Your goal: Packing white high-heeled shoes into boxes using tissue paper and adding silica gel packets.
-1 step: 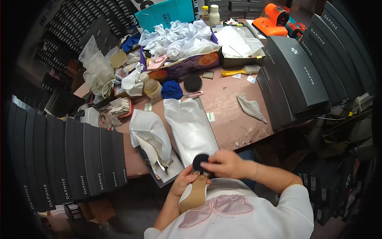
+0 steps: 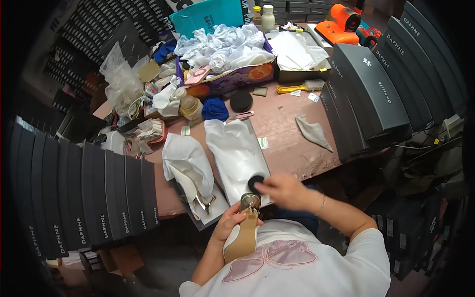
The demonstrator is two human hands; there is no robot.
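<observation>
Sole up in front of my chest is a shoe (image 2: pixel 241 240) with a tan sole, white edging and a shiny metallic heel (image 2: pixel 250 202). My left hand (image 2: pixel 228 223) is closed around its side, just below the heel. My right hand (image 2: pixel 284 192) pinches a round black pad (image 2: pixel 255 183), held slightly above and right of the heel, apart from it. Beyond them lies an open shoebox (image 2: pixel 202 227) lined with white tissue paper (image 2: pixel 232 153). At its left side rests a second shoe (image 2: pixel 187 187) with a metallic heel, partly covered by paper.
Dark shoeboxes stand stacked at left (image 2: pixel 94 198) and right (image 2: pixel 371 94). A purple carton (image 2: pixel 237 81) of crumpled paper sits at the back. On the pink table (image 2: pixel 289 131) are a grey cloth (image 2: pixel 312 132), a yellow-handled brush (image 2: pixel 299 87), a blue cloth (image 2: pixel 214 110) and a black disc (image 2: pixel 241 101).
The black pad has come off the shoe's heel and moved up and right with my right hand, uncovering the metallic heel. My left hand still holds the shoe in nearly the same place.
</observation>
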